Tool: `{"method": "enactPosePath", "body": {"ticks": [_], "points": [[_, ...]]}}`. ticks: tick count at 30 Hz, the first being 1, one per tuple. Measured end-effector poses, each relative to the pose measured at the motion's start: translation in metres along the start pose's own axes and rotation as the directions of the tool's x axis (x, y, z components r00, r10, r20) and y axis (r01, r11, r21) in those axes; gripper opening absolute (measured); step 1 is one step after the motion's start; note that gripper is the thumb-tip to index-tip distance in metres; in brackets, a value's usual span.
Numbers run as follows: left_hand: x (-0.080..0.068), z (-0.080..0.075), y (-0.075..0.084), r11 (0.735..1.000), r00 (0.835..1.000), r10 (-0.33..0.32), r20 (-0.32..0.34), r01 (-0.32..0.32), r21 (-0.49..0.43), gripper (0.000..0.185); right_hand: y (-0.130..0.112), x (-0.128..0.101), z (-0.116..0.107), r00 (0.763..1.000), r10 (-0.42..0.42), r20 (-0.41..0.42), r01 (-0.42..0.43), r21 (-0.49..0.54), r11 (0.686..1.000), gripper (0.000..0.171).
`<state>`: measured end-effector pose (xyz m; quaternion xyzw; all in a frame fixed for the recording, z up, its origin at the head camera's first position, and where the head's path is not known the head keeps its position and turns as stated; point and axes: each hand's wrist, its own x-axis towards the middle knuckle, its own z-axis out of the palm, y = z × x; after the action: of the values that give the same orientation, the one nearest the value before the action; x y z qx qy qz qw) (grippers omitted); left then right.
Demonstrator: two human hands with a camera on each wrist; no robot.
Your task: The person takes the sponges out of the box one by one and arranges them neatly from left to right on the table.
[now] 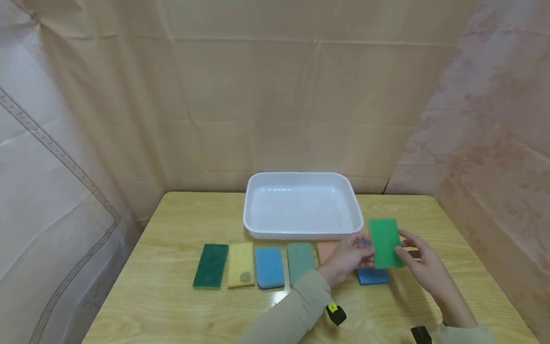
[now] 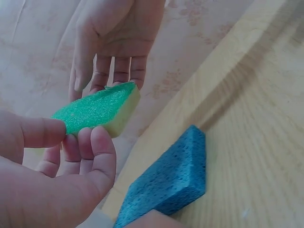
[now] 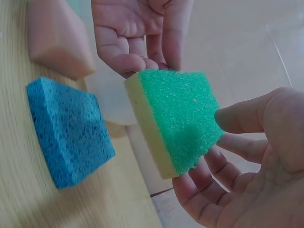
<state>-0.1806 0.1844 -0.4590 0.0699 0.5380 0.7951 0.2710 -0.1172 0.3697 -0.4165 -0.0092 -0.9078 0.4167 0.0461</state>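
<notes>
A sponge [image 1: 386,243] with a bright green scrubbing face and a pale yellow body is held up above the right part of the table. My left hand [image 1: 349,258] pinches its left edge between thumb and fingers. At the opposite edge my right hand [image 1: 425,267] grips it, thumb on the green face and fingers behind, as the right wrist view shows. Below the held sponge lies a blue porous sponge [image 3: 71,133], partly covered by it in the head view. Beside that, a pink sponge [image 3: 59,40] is partly hidden behind my left hand.
A white tray [image 1: 303,236] stands at the back of the wooden table [image 1: 172,306]. In a row to the left lie a dark green sponge [image 1: 210,266], a yellow one [image 1: 240,260], a light blue one [image 1: 269,267] and a grey-green one [image 1: 301,260]. Cloth curtains [image 1: 283,95] hang behind.
</notes>
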Motion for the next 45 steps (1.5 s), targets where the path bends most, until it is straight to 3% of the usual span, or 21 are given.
{"method": "enactPosePath", "body": {"ticks": [7, 14, 24, 33, 42, 45], "points": [[-0.001, 0.005, -0.007, 0.999, 1.0, -0.014, -0.022, 0.015, 0.035, 0.018, 0.011, -0.002, -0.001, 1.0, 0.019, 0.013, -0.019, 0.005, 1.0, 0.057], [0.0, 0.009, -0.013, 0.991, 0.999, -0.027, -0.034, 0.031, 0.13, 0.017, 0.022, -0.004, -0.002, 1.0, 0.023, 0.006, -0.023, -0.001, 1.0, 0.054], [0.003, 0.013, -0.011, 0.976, 1.0, -0.023, 0.01, 0.02, 0.218, 0.016, 0.026, 0.0, -0.008, 0.994, 0.09, 0.062, -0.089, -0.015, 0.996, 0.062], [0.01, 0.016, -0.005, 0.922, 1.0, -0.02, 0.02, 0.011, 0.386, 0.021, 0.038, 0.004, -0.015, 0.993, 0.095, 0.072, -0.093, -0.031, 0.995, 0.065], [0.016, 0.017, -0.005, 0.873, 0.999, -0.03, 0.032, 0.01, 0.487, 0.027, 0.041, 0.008, -0.021, 0.983, 0.142, 0.116, -0.135, -0.062, 0.989, 0.069], [0.019, 0.017, -0.008, 0.869, 0.998, -0.039, 0.04, 0.015, 0.495, 0.029, 0.042, 0.009, -0.021, 0.981, 0.15, 0.126, -0.142, -0.072, 0.987, 0.069]]}}
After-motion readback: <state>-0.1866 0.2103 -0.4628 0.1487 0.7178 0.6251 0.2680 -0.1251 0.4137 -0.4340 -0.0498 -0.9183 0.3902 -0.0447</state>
